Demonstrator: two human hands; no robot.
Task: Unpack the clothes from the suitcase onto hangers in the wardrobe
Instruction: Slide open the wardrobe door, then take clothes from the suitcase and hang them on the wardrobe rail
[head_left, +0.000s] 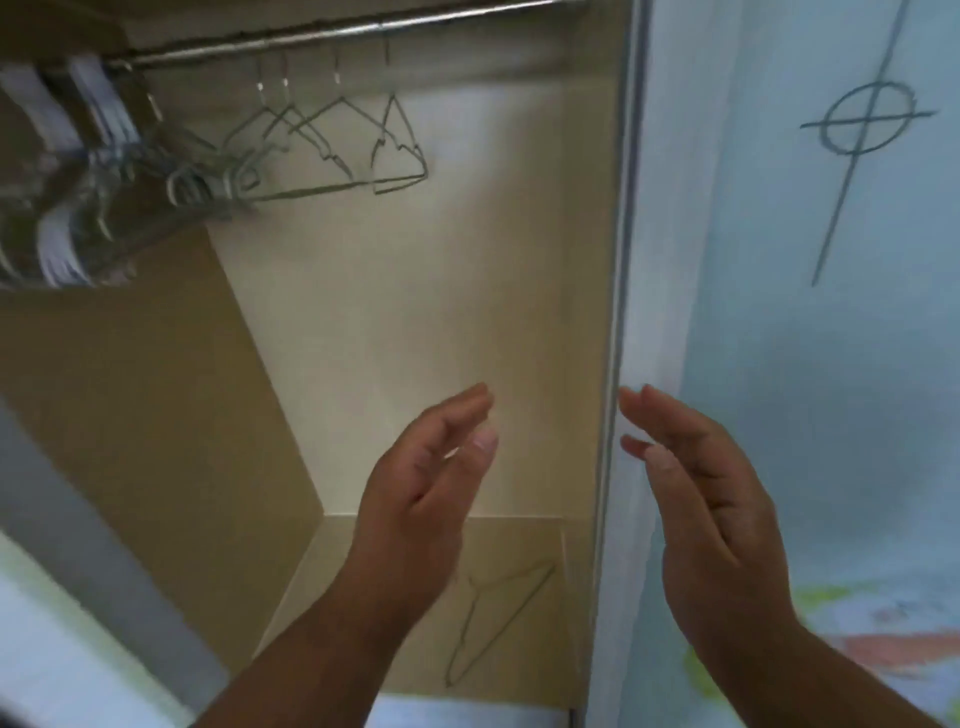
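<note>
Beige wardrobe (415, 312) panels fill my view. My left hand (421, 499) and right hand (711, 509) hover apart, palms facing, fingers straight and together, holding nothing. Wire hangers (332, 145) hang from the rail (337, 34), far left. One fallen hanger (493, 623) lies on the wardrobe floor, near.

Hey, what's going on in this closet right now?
A person stands at an open wardrobe with both hands raised and empty: the left hand and the right hand are open, palms facing each other, touching nothing. Bare wire hangers hang on the rail, with more hangers bunched at the left end. One wire hanger lies on the wardrobe floor. No clothes or suitcase are in view.
</note>
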